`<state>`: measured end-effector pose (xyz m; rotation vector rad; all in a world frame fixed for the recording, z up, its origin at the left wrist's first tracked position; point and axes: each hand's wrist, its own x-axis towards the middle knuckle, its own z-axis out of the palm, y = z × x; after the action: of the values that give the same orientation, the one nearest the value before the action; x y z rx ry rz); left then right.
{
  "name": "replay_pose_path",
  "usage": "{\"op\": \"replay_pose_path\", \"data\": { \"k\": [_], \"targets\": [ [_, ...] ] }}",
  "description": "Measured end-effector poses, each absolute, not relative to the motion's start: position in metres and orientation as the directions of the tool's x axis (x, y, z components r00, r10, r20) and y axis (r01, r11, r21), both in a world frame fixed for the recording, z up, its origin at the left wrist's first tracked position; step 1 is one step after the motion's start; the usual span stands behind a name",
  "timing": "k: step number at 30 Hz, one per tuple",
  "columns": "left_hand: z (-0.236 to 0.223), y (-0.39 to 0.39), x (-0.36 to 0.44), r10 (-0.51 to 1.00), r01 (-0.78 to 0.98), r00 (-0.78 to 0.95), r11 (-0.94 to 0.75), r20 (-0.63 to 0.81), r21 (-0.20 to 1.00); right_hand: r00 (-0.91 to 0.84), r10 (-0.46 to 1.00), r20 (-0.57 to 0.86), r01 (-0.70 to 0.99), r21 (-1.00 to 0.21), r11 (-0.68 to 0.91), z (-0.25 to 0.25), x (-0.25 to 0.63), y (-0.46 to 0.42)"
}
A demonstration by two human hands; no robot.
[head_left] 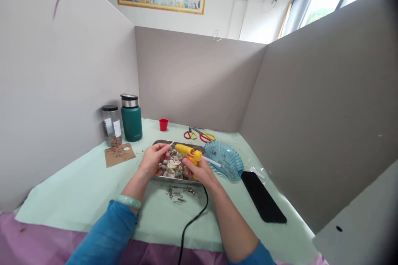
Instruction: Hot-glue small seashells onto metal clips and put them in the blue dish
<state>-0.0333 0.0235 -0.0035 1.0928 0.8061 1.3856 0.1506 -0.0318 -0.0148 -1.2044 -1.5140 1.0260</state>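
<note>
My left hand (151, 160) pinches a small thin silvery piece (171, 144) between thumb and fingertips, too small to make out fully. In my right hand (199, 170) is a yellow hot glue gun (185, 150), its nozzle pointing left, close to that piece. A whitish glue stick (212, 161) juts from the gun's back, and a small orange light glows on its side. Both hands are above a metal tray (175, 180) filled with seashells (171, 167). Several small metal pin clips (178, 194) lie in front of the tray.
A blue shell-shaped dish (231, 159) and a black phone-like slab (263, 196) lie right. Behind are scissors (207, 136) and a red cup (163, 124). Left stand a green flask (132, 120), a jar (112, 126) and brown card (120, 155). The black cord (194, 218) runs toward me.
</note>
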Motion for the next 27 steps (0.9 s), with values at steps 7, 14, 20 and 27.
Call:
{"op": "replay_pose_path", "data": {
  "k": [7, 14, 20, 27],
  "targets": [
    [-0.0017, 0.0218, -0.0326, 0.984, -0.335, 0.060, -0.136, 0.165, 0.932, -0.088, 0.983, 0.160, 0.219, -0.960, 0.176, -0.0123, 0.1494, -0.0333],
    [-0.0013, 0.0216, -0.0328, 0.983, -0.337, 0.062, -0.140, 0.170, 0.931, -0.096, 0.980, 0.173, 0.203, -0.961, 0.190, -0.0141, 0.1506, -0.0320],
    [-0.0013, 0.0209, -0.0319, 0.982, -0.316, 0.059, -0.150, 0.178, 0.937, -0.098, 0.982, 0.164, 0.212, -0.960, 0.182, -0.0154, 0.1506, -0.0317],
    [-0.0042, 0.0232, -0.0328, 0.980, -0.287, 0.056, -0.165, 0.189, 0.943, -0.099, 0.981, 0.166, 0.220, -0.958, 0.185, -0.0170, 0.1510, -0.0299]
  ]
}}
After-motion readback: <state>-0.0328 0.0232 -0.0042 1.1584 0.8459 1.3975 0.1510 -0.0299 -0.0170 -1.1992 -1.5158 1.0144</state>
